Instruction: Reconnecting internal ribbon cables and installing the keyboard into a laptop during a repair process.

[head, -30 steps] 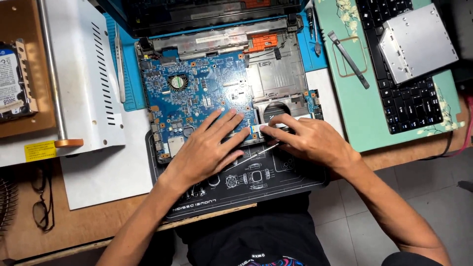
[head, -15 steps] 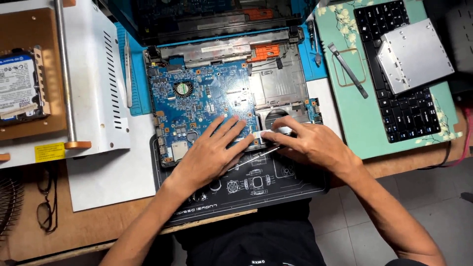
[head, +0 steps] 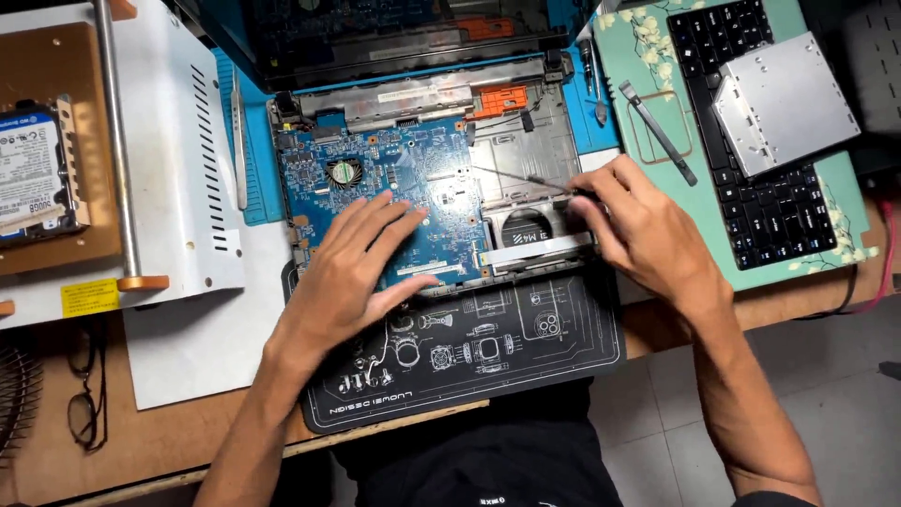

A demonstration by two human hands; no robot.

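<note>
- A hard drive (head: 33, 174) lies at the far left on a brown board, beside a white metal cover (head: 178, 160) with slotted vents.
- A pair of glasses (head: 86, 390) rests on the wooden worktop (head: 141, 441) near the lower left corner.
- The left hand (head: 352, 272) lies flat, fingers spread apart, palm down on the blue circuit board (head: 375, 178); it grips nothing.
- The circuit board sits in the opened laptop base (head: 526, 150), which rests partly on a blue mat and partly on a black mat (head: 469, 366) printed with white drawings.
- A small round fan (head: 344, 173) shows on the board, just beyond the left fingertips.
- The right hand (head: 648, 230) is at the right edge of the laptop base, fingers closed on a thin screwdriver (head: 526, 178) whose shaft slants left, with its tip over the right part of the board.
- A round opening sits in the base just below the screwdriver, near the right hand's thumb.
- A grey pry tool (head: 657, 131) lies on a green flowered mat (head: 638, 56), just beyond the right hand.
- A black keyboard (head: 770, 216) lies on the green mat at the right, with a silver disc drive (head: 784, 103) resting on top of it.
</note>
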